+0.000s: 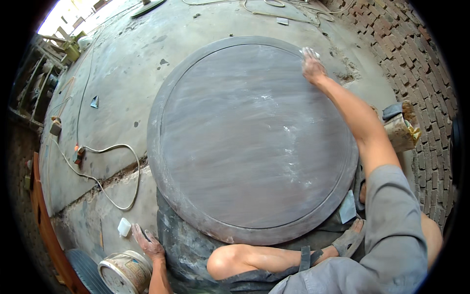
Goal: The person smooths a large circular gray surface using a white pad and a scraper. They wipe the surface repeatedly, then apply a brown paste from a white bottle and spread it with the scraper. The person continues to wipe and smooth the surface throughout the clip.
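Note:
A large round grey disc (230, 142) with a raised border and a thin groove lies flat in front of me, streaked with white powder. My right hand (312, 67) reaches to its far right border. A small whitish piece (316, 55), possibly a pad, shows under and beside those fingers, which press it on the border; most of it is hidden. Down at the left, my left hand (148, 243) is dusty, with fingers spread and nothing in it. Close by its fingertips sits a white block (124, 227) on the floor.
A stained white bucket (126, 271) stands beside my left forearm. Looped cable (134, 181) lies on the concrete floor. A light blue sheet (348, 208) touches the disc's lower right edge. A box-like container (400, 134) stands near the brick wall (406, 54).

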Tool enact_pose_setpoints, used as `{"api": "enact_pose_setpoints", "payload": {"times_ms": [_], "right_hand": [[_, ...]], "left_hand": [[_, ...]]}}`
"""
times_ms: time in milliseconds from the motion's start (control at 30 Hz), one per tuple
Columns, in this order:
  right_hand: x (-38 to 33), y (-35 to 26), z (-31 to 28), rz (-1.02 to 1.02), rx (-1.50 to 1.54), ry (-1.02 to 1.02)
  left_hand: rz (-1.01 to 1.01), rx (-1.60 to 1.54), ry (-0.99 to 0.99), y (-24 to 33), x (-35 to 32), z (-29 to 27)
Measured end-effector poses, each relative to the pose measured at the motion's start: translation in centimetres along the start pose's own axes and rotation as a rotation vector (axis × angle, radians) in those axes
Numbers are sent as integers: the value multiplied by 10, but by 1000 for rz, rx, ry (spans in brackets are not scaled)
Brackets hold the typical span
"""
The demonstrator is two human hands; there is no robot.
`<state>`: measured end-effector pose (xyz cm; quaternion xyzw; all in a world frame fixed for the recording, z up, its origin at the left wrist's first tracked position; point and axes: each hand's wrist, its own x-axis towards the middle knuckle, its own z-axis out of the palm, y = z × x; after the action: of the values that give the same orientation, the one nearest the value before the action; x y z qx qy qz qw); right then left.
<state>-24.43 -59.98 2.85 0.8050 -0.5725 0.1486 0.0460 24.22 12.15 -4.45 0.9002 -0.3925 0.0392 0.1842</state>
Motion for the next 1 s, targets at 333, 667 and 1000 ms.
{"api": "enact_pose_setpoints", "payload": {"times_ms": [333,667,1000], "right_hand": [[75,-239,90,-425,0,-276],[87,-231,123,-250,42,712],[88,-241,62,-71,144,-282]], "left_hand": [[-19,33,-60,-4,0,-4],[25,32,-116,13,9,9],[-1,135,-85,-13,1,-19]]}}
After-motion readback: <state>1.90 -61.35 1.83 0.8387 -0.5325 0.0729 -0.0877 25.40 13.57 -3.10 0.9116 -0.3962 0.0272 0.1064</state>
